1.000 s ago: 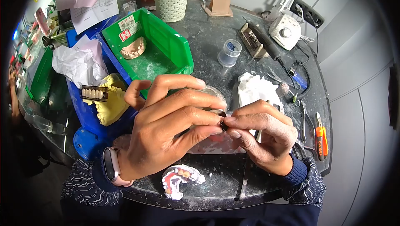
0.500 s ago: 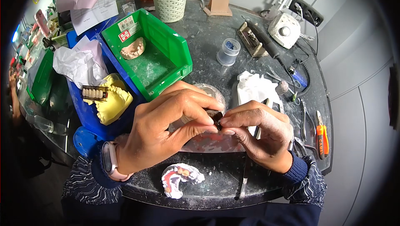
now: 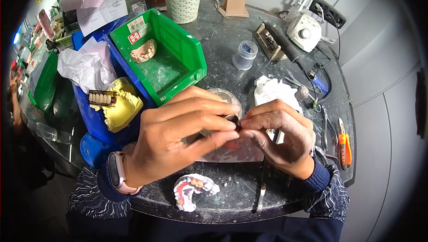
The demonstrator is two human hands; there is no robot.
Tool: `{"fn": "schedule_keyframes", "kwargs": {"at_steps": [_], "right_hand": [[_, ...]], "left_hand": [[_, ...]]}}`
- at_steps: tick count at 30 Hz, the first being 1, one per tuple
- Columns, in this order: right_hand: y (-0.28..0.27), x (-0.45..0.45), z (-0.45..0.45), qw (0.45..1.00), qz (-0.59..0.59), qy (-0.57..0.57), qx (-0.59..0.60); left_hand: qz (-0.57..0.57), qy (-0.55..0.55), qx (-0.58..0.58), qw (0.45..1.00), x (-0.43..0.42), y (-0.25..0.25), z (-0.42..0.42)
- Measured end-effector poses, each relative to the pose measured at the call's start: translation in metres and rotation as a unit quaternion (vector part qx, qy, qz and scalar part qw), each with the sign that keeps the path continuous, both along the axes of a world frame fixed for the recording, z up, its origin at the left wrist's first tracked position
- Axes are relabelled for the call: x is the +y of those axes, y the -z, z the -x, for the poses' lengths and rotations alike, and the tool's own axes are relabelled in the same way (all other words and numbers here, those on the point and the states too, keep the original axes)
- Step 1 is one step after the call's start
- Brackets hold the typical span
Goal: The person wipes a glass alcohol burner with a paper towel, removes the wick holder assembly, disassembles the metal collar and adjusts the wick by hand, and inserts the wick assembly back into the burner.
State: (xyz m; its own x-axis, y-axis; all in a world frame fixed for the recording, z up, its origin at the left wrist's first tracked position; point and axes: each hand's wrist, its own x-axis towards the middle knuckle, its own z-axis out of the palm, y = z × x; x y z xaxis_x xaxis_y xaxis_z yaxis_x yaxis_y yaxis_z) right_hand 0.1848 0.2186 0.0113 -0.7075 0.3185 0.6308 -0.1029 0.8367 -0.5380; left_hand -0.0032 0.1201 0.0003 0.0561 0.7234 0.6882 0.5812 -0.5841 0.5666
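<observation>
Left hand: pinching dark piece | right hand: pinching its 4 o'clock end | model: 7 o'clock from piece | jar: 12 o'clock | pliers: 3 o'clock

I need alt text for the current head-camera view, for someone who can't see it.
A person's left hand and right hand meet over a dusty workbench, pinching a small dark object, mostly hidden. A white tooth model lies near the front edge; a green bin holding a beige tooth model stands left, and orange-handled pliers lie right.
</observation>
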Motion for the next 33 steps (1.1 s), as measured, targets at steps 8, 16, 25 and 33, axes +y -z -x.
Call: {"fn": "schedule_keyframes", "kwargs": {"at_steps": [8, 16, 25, 33], "right_hand": [[0.0065, 0.0029, 0.0005, 0.999, 0.045, -0.025, 0.001], [0.0054, 0.0016, 0.0004, 1.000, -0.018, -0.013, -0.015], [0.0101, -0.0008, -0.0011, 0.997, 0.046, -0.026, -0.049], [0.0082, -0.0024, -0.0034, 0.973, 0.205, -0.069, -0.076]], "left_hand": [[-0.032, -0.023, 0.030, 0.999, 0.0005, 0.0007, -0.0014], [-0.033, -0.025, 0.036, 0.998, -0.0008, 0.0011, 0.0003], [-0.021, -0.013, 0.024, 0.999, 0.0000, -0.0052, -0.0084], [-0.034, -0.022, 0.076, 0.996, -0.0003, -0.0030, -0.0019]]}}
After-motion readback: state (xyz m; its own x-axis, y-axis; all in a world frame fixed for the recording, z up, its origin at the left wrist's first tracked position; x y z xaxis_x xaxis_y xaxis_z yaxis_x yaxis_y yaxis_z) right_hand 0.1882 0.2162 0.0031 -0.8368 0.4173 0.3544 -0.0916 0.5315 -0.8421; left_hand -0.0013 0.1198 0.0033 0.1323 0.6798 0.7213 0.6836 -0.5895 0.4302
